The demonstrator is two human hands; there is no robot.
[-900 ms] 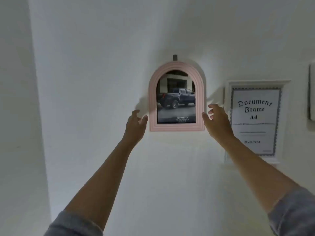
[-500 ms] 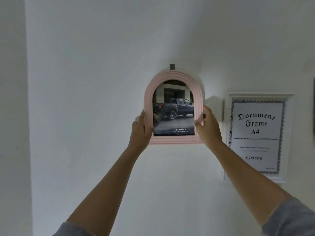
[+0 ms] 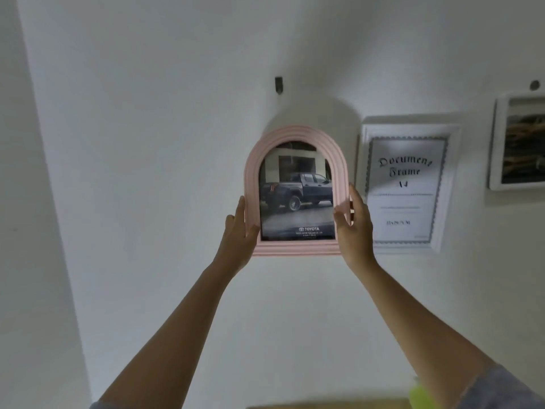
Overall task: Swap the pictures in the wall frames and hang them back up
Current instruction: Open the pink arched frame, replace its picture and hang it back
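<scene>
Wall hook point(image 3: 278, 84): a small dark hook on the white wall point(image 3: 147, 143), bare, with nothing hanging from it.
Pink arched frame point(image 3: 296, 133): held upright below the hook and a little to its right. Its arched top is clear of the hook, and the frame's rounded shadow lies on the wall between them.
Truck picture point(image 3: 296, 196): sits inside the pink frame and shows a dark pickup, with "TOYOTA" printed along the bottom.
Left hand point(image 3: 239, 234): below the hook, slightly to its left. It grips the frame's lower left edge, thumb on the front rim and fingers behind.
Right hand point(image 3: 355, 228): below and right of the hook. It grips the frame's lower right edge, thumb on the front rim and fingers curled round the side.
Document frame point(image 3: 452, 187): white, hanging lower right of the hook. Its sheet reads "Document Frame".
Third frame point(image 3: 498, 143): white, farther right of the hook and cut off by the picture's edge. Its contents are blurred.
Round fixing point(image 3: 534, 85): level with the hook, far to its right, just above the third frame.
Sleeve point(image 3: 501, 391): grey, on the right arm, well below the hook.
</scene>
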